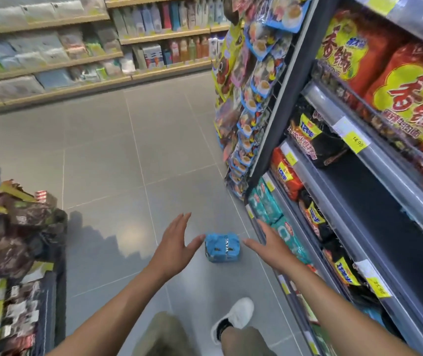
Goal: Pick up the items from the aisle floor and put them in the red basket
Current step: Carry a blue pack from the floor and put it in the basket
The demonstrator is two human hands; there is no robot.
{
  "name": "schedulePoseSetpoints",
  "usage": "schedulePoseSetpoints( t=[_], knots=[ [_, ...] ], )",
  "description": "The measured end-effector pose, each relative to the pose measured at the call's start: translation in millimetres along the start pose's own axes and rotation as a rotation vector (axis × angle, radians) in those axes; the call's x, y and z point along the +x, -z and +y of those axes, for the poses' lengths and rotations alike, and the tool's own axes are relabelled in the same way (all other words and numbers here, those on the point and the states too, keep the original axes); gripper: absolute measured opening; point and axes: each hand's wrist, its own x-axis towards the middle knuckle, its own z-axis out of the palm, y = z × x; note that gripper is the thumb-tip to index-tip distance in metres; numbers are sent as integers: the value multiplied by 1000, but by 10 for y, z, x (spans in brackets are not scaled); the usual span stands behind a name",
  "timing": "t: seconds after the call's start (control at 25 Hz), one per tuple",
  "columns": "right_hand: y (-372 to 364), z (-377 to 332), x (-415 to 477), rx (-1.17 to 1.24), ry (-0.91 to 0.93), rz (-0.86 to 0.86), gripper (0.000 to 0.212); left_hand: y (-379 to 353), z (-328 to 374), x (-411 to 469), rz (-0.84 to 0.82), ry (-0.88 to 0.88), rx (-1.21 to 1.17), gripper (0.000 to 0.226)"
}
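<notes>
Both hands — the left hand (177,242) and right hand (269,244) — are reaching with fingers spread, holding nothing, toward the blue packet (222,247) lying on the aisle floor (128,163) between them; nothing is lifted yet — the red basket isn't in view.

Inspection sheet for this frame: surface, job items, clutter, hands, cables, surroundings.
Surface: grey tiled aisle floor, glossy, with light reflections.
Job's things: one blue pack lying on the floor near the right-hand shelving; red basket not in view.
Clutter: nothing seen.
Hands: left hand and right hand both open, fingers straight, either side of the pack, not gripping it.
Cables: nothing seen.
Surroundings: noodle shelves on the right, display of brown packets on the left, stocked shelves across the aisle, the person's white shoe below.
</notes>
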Motion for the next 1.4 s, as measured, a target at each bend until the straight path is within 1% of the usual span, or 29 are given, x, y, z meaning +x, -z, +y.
schedulePoseSetpoints(
  t=[0.08, 0.16, 0.2, 0.28, 0.36, 0.44, 0.52, 0.6, 0.72, 0.84, 1.0, 1.04, 1.12, 1.16, 1.24, 1.28, 1.36, 1.4],
  knots=[
    [0, 16, 386, 136, -158, -83, 74, -83, -13, 353, -53, 101, -119, 66],
    [-47, 94, 728, 313, -347, -169, 58, -215, -58, 728, -139, 253, -289, 62],
    [-80, 149, 871, 392, -425, -192, 60, -300, -114, 914, -179, 339, -373, 62],
    [-193, 326, 1189, 486, -551, -204, 79, -525, -324, 1321, -261, 540, -510, 67],
    [-317, 503, 1439, 576, -602, -215, 89, -747, -591, 1651, -300, 708, -571, 79],
    [-479, 718, 1694, 658, -641, -222, 95, -993, -883, 1952, -296, 813, -617, 85],
    [-685, 958, 1964, 698, -681, -224, 102, -1243, -1138, 2210, -308, 875, -677, 84],
    [-929, 1248, 2265, 725, -719, -222, 107, -1551, -1420, 2450, -338, 910, -723, 84],
    [-1214, 1596, 2645, 767, -758, -213, 106, -1975, -1822, 2764, -359, 954, -744, 87],
    [-1597, 2018, 3112, 760, -796, -216, 106, -2500, -2311, 3069, -322, 1033, -767, 90],
    [-2192, 2661, 3751, 730, -831, -192, 116, -3270, -3024, 3374, -297, 1124, -812, 94],
    [-2322, 2823, 3912, 732, -844, -184, 116, -3483, -3227, 3456, -295, 1134, -810, 93],
    [-2501, 3086, 4176, 732, -878, -131, 108, -3831, -3526, 3597, -276, 1102, -761, 85],
    [-2615, 3256, 4327, 760, -898, -79, 102, -4020, -3685, 3686, -245, 1071, -722, 73],
    [-2817, 3610, 4640, 807, -918, 66, 86, -4353, -3966, 3883, -143, 982, -681, 36],
    [-2907, 3759, 4781, 833, -921, 123, 76, -4516, -4113, 3982, -101, 948, -686, 27],
    [-3067, 4042, 5045, 881, -914, 175, 53, -4787, -4384, 4109, -80, 927, -690, 29],
    [-3122, 4121, 5152, 913, -902, 173, 46, -4880, -4478, 4146, -91, 922, -692, 25]
  ],
)
